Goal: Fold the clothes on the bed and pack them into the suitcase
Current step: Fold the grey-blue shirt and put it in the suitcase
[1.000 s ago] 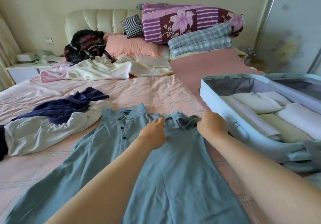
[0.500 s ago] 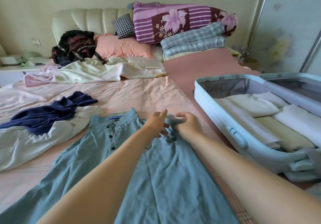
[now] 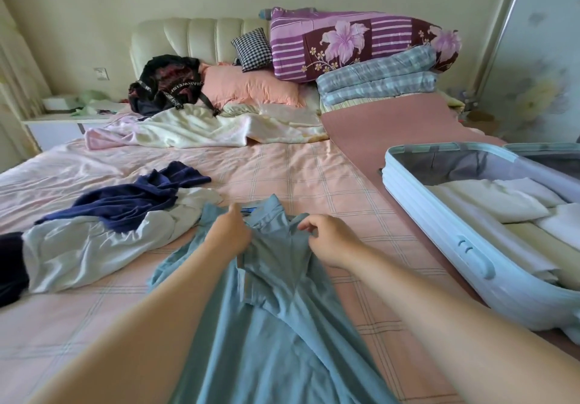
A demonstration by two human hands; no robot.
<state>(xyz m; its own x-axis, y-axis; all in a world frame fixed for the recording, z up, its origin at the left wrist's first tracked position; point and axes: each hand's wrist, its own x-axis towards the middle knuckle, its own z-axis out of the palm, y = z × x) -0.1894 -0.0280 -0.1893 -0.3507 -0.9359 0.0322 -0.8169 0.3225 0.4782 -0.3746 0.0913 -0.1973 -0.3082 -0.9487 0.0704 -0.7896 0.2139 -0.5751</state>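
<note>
Up close on the bed (image 3: 314, 177), blue polo shirt (image 3: 276, 325) lies bunched under my arms; left hand (image 3: 230, 234) and right hand (image 3: 326, 240) both pinch fabric by the collar. I'd pull shoulders flat before folding. Room: clothes pile (image 3: 110, 231) crowds left, open suitcase (image 3: 439, 215) right, bare bed beyond collar.

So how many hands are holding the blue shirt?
2. The left hand grips the blue shirt near its collar; the right hand pinches the fabric just beside it. Neither is hidden.
</note>
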